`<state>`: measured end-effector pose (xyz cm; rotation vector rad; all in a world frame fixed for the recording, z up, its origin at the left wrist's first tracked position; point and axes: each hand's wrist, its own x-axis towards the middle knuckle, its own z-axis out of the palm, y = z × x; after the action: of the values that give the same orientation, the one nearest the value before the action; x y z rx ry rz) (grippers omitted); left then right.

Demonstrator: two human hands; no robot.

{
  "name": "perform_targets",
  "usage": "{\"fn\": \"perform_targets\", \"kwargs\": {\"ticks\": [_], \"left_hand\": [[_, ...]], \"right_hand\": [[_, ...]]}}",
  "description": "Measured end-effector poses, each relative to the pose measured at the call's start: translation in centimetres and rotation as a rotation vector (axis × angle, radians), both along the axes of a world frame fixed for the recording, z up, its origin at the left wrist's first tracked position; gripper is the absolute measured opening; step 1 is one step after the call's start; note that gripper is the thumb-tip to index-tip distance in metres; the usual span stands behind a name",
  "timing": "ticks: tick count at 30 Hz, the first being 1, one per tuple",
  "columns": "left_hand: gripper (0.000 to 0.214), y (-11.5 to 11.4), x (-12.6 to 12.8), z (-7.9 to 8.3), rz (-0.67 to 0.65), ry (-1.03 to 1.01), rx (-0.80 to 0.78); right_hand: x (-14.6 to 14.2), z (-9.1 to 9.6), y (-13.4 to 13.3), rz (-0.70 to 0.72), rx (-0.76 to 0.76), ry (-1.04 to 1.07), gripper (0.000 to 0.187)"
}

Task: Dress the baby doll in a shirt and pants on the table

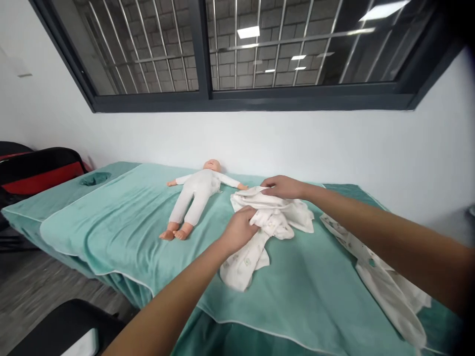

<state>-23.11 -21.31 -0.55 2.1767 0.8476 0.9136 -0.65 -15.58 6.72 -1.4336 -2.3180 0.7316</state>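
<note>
A crumpled white baby garment (276,220) with a small print lies on the green bed cover, its lower part trailing toward me. My left hand (240,228) is closed on its near left side. Farther back, my right hand (284,188) grips the upper part of the same cloth. Left of the garment a baby doll (198,190) in a white bodysuit lies on its back, arms spread and bare feet toward me. The doll's hand lies close to the garment's edge. Under my right forearm, partly hidden, lies another white printed garment (386,282).
The bed (122,217) under its green cover stands against a white wall below a barred window (208,96). A face hole (95,178) shows at its left end. Black and red chairs (44,170) stand at left. Near me are a dark seat (63,321) and a white object (83,343).
</note>
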Motion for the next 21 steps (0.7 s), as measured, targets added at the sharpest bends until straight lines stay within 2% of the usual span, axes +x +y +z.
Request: {"fn": "perform_targets", "kwargs": {"ticks": [2,4,5,6,7,9,10,11,13,15,17,19,21], "left_hand": [[0.016,-0.6,1.2,1.2,0.168,-0.067,0.196],[0.025,-0.7,1.9,2.1,0.367,-0.145,0.331],[0.031,-0.7,2.0,2.5,0.404,-0.172,0.358],[0.036,-0.7,2.0,3.0,0.377,-0.178,0.351],[0.037,-0.7,1.9,3.6,0.294,-0.153,0.311],[0.028,-1.0,1.7,4.9,0.091,-0.024,0.195],[0.02,-1.3,1.7,5.6,0.04,0.055,0.161],[0.015,-1.6,1.6,6.3,0.04,0.129,0.16],[0.012,-2.1,1.6,7.6,0.162,0.239,0.238],[0.012,-2.6,1.7,8.4,0.335,0.314,0.327],[0.011,-2.8,1.7,8.9,0.467,0.359,0.359],[0.012,-2.9,1.8,9.0,0.537,0.323,0.334],[0.015,-3.2,2.3,8.8,0.554,0.183,0.275]], "right_hand": [[-1.0,2.2,-2.8,0.148,-0.032,0.091,0.034],[-1.6,3.9,-5.4,0.199,-0.028,0.127,0.034],[-1.7,4.6,-6.5,0.199,-0.024,0.136,0.034],[-1.6,5.1,-7.4,0.196,-0.023,0.144,0.034],[-1.5,5.6,-8.2,0.196,-0.03,0.153,0.034],[-0.9,6.3,-9.4,0.216,-0.069,0.16,0.035],[-0.5,6.6,-9.8,0.228,-0.091,0.158,0.036],[0.0,6.9,-10.2,0.233,-0.11,0.155,0.037],[0.9,7.0,-11.0,0.197,-0.143,0.15,0.042],[1.9,6.5,-11.5,0.099,-0.173,0.122,0.048],[2.8,5.2,-11.8,-0.012,-0.211,0.052,0.053],[3.1,3.0,-11.8,-0.074,-0.226,0.018,0.054],[2.5,0.3,-11.8,-0.103,-0.182,0.115,0.056]]}}
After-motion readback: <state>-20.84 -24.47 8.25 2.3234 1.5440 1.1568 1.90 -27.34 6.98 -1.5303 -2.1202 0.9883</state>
